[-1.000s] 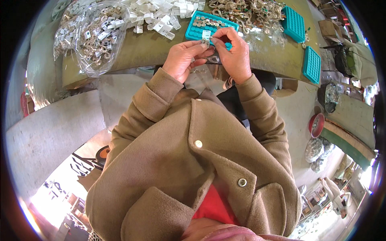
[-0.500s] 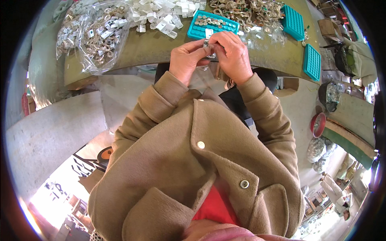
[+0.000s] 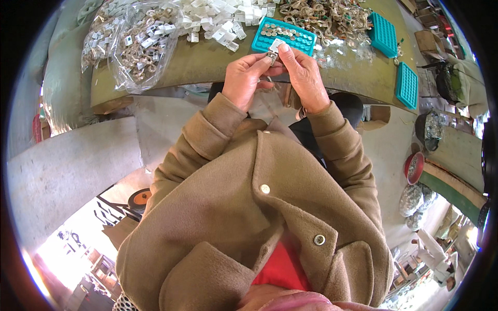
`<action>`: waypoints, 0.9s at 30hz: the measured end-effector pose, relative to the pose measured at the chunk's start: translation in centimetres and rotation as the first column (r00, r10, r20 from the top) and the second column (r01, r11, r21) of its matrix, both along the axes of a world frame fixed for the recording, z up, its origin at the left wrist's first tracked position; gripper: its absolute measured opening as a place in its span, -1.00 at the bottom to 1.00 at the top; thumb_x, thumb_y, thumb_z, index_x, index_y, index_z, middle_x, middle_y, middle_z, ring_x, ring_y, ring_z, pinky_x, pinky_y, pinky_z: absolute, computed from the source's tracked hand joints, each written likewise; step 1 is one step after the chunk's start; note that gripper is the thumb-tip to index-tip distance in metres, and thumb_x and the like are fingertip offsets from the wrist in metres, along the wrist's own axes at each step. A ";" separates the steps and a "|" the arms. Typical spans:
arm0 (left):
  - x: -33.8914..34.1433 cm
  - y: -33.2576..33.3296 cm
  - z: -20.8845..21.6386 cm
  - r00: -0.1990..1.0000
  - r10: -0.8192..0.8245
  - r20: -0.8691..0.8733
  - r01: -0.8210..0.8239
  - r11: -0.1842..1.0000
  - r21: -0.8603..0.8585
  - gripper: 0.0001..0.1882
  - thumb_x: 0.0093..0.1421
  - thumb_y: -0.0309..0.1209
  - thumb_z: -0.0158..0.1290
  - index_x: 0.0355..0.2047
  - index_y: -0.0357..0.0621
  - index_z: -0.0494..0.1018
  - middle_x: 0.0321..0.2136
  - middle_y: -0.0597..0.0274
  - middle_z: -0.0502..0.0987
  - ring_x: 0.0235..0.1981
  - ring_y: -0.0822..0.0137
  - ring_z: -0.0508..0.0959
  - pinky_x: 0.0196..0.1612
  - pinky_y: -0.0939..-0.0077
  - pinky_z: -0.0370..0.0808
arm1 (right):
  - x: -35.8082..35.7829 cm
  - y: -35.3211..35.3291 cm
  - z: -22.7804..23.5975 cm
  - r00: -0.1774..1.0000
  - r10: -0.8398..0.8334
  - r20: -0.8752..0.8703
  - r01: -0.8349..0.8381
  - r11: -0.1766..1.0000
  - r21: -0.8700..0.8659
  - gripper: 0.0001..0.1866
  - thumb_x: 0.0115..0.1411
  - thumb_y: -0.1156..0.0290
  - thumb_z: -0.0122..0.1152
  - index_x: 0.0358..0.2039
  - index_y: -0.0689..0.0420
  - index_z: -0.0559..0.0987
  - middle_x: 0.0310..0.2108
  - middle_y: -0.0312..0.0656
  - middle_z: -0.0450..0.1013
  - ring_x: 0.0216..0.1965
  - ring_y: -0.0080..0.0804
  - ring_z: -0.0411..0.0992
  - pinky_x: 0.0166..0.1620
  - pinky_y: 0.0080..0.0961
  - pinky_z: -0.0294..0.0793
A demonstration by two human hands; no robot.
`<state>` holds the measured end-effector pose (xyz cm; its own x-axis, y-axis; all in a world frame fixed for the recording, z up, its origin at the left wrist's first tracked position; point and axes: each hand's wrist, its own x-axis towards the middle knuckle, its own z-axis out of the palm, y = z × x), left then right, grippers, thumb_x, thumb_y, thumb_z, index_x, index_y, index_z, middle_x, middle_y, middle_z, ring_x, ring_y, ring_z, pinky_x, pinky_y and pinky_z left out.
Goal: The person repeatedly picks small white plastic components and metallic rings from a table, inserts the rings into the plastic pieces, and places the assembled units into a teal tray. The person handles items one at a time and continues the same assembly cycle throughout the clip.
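My left hand point(image 3: 243, 79) is closed in a pinch, thumb against fingers, on a small module with a white plastic housing point(image 3: 277, 44) and a darker, metallic-looking lower end. A thin, light cable seems to trail below the fingers. My right hand point(image 3: 307, 80) is at the other side of the same piece, its thumb pressed to the white housing's edge and its fingers curled behind. Just beyond both hands lies a teal tray point(image 3: 258, 43) of round pockets, partly filled with silver button cells point(image 3: 280, 29). The inner parts of the module are too small to make out.
Loose white plastic housings point(image 3: 223, 27) are heaped behind the left hand. Left of them sits a clear bag point(image 3: 136, 72) of cabled modules. Coiled cables point(image 3: 328, 15) pile up at the back right. More teal trays point(image 3: 383, 35) lie at the table's right edge.
My right hand has loosened from its tight pinch, its thumb now up along the white housing. The housing has tilted right. The whole view has shifted slightly.
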<state>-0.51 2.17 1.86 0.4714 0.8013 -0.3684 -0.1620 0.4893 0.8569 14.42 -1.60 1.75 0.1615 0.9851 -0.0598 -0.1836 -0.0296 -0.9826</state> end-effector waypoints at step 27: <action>0.0 -0.1 -1.7 0.802 0.139 0.581 0.316 0.726 -0.610 -0.76 0.34 -0.22 0.03 -0.15 -0.11 0.43 -0.37 0.37 0.49 -0.59 0.73 0.37 -0.72 0.86 0.19 | 2.7 -1.3 -0.2 0.969 0.222 0.105 -0.231 0.969 0.088 -0.62 0.16 0.43 0.27 0.02 0.15 0.59 -0.18 -0.22 0.59 -0.20 -0.49 0.52 0.00 -0.51 0.45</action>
